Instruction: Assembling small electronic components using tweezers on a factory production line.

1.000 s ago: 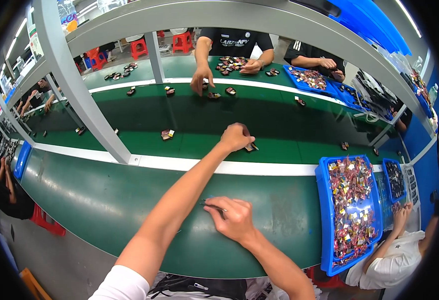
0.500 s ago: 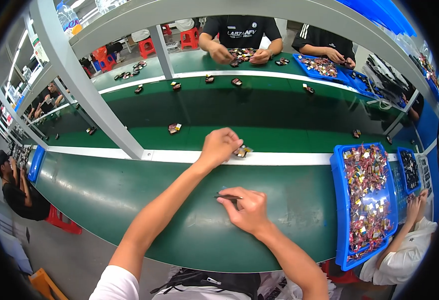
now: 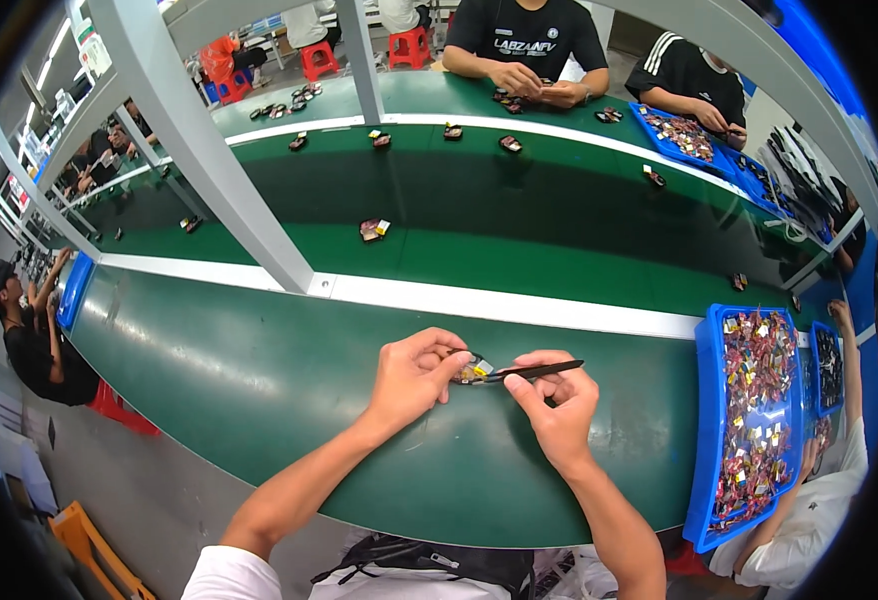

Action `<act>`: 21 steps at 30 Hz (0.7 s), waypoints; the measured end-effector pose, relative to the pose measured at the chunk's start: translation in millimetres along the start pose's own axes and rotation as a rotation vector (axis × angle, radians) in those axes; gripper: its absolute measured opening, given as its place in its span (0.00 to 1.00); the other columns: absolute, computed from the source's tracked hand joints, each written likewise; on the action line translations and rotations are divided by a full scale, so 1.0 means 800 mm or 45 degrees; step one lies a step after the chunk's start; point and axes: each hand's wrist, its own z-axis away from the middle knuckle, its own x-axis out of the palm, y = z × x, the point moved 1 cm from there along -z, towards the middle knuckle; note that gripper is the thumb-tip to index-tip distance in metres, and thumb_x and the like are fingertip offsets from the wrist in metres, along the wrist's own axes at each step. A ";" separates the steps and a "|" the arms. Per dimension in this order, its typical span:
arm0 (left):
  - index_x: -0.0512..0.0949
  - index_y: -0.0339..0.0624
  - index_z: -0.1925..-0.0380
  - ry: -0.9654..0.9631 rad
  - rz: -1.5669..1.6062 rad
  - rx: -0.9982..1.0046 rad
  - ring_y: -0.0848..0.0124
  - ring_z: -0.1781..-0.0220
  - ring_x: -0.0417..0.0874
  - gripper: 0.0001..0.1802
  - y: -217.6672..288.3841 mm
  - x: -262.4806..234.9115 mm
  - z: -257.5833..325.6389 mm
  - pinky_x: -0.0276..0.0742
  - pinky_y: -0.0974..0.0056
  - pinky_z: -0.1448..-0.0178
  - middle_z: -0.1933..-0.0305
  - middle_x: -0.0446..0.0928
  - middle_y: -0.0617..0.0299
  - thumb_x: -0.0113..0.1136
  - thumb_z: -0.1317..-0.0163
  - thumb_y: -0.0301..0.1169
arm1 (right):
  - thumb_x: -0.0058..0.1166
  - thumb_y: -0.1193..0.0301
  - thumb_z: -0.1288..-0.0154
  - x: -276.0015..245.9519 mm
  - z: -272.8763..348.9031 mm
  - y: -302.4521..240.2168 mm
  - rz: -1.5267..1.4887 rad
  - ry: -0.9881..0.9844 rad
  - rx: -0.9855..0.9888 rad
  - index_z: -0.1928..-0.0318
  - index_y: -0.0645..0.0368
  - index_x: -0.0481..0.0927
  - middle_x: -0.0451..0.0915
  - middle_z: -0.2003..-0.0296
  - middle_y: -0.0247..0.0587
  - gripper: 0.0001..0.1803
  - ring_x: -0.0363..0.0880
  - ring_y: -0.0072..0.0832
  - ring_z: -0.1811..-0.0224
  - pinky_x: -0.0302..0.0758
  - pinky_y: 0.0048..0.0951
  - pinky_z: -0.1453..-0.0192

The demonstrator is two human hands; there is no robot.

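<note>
My left hand (image 3: 407,380) pinches a small black electronic part (image 3: 477,370) with a yellow and white piece on it, held above the green work table (image 3: 359,350). Its exact kind is too small to make out, and my fingers cover one side. My right hand (image 3: 561,408) is closed on black tweezers (image 3: 551,369). Their tip reaches left to the part's edge; whether it touches is unclear. Both hands are close together over the near table.
To the right stands a blue tray (image 3: 709,430) full of small reddish parts. A white rail (image 3: 479,300) separates my table from a green conveyor belt (image 3: 519,265) carrying scattered parts. A grey post (image 3: 224,160) rises at left. Co-workers sit opposite and at both sides.
My left hand has come back from the rail with the small part. My right hand has moved slightly right and up, bringing the tweezers to the part. The view has shifted a little.
</note>
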 end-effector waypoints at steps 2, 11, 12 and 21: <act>0.83 0.31 0.60 0.014 0.038 0.018 0.81 0.82 0.77 0.07 -0.003 0.002 0.001 0.68 0.72 0.80 0.73 0.85 0.60 0.68 0.35 0.25 | 0.68 0.82 0.39 -0.004 0.002 0.004 0.059 -0.026 -0.032 0.61 0.67 0.85 0.84 0.68 0.33 0.07 0.64 0.07 0.81 0.58 0.15 0.78; 0.81 0.28 0.57 -0.030 -0.054 0.158 0.81 0.80 0.79 0.08 -0.010 0.008 0.009 0.70 0.74 0.80 0.69 0.85 0.58 0.66 0.33 0.22 | 0.70 0.82 0.40 -0.006 0.005 0.007 0.230 -0.076 -0.064 0.61 0.65 0.86 0.80 0.76 0.27 0.07 0.63 0.06 0.83 0.55 0.15 0.79; 0.81 0.28 0.57 -0.024 -0.048 0.133 0.80 0.80 0.80 0.08 -0.007 0.009 0.011 0.70 0.74 0.80 0.69 0.85 0.58 0.66 0.33 0.22 | 0.70 0.81 0.41 -0.006 0.005 0.007 0.260 -0.093 -0.052 0.61 0.65 0.86 0.77 0.80 0.25 0.08 0.62 0.06 0.84 0.54 0.15 0.80; 0.81 0.28 0.57 0.019 -0.034 0.239 0.79 0.80 0.81 0.08 -0.008 0.013 0.015 0.70 0.74 0.82 0.69 0.85 0.58 0.65 0.33 0.22 | 0.71 0.80 0.40 -0.004 0.007 0.007 0.332 -0.089 -0.018 0.61 0.64 0.86 0.75 0.83 0.22 0.08 0.61 0.05 0.84 0.51 0.16 0.80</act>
